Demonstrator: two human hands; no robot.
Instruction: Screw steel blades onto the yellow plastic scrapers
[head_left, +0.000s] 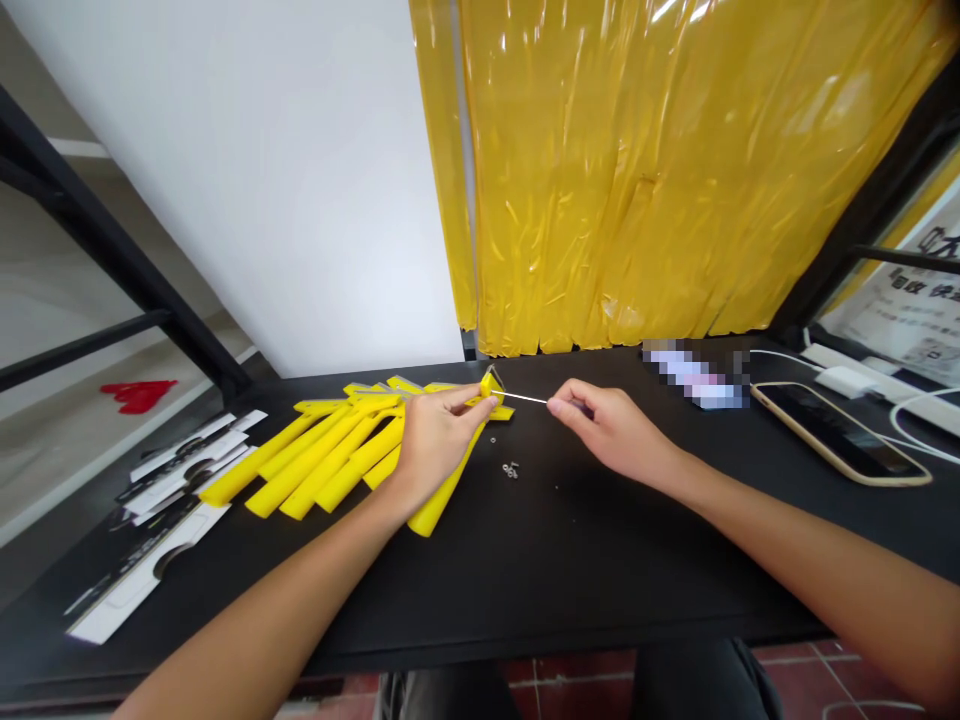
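Lying at the far left, past a black metal frame [127,250], is a red object [138,396] on a pale surface. Flat black-and-white packages [150,585] come next, some overlapping, near the left edge of the black table [562,580]. Beside them a group of yellow-handled tools [337,450] lies in a slanted row, handles toward the person, a few grey edges showing at the far ends. A white panel [300,180] stands behind. Just right of the row, the left hand [442,435] is closed on one yellow-handled piece [439,505], pinching it near its upper end, its handle slanting down below the wrist. Small metal parts [510,470] sit on the table between the hands, one apart from the cluster. A thin metal shaft [525,398] reaches from the right hand [611,425] to the pinched end; that hand's fingers are curled around the shaft's other end, mostly hiding it. A yellow plastic curtain [637,180] hangs behind. Farther right are a pixelated item [701,375], a phone [840,435] in a light case, and a white charger [847,382] with cables.
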